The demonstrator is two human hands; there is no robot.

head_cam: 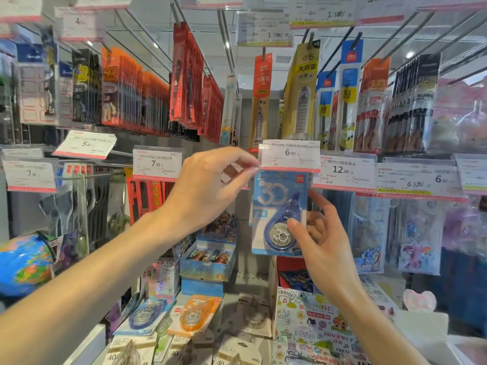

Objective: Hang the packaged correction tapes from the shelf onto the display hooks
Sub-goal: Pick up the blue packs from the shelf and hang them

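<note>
A blue packaged correction tape (274, 196) hangs upright just under the 6.00 price tag (290, 155), its top edge hidden behind the tag. My right hand (320, 241) holds its lower part, thumb on the front of the blister and fingers behind. My left hand (208, 188) pinches the left edge of that price tag between thumb and fingers. On the shelf below lie more packaged tapes: a blue one (146, 316), an orange one (193, 314) and several pale ones (237, 350) at the bottom edge.
Long metal hooks with hanging pen and refill packs (184, 75) fill the rows above. Price tags (157, 162) line the hook ends. A globe (25, 264) sits at the left, card boxes (210, 259) in the middle, sticker packs (419, 233) at the right.
</note>
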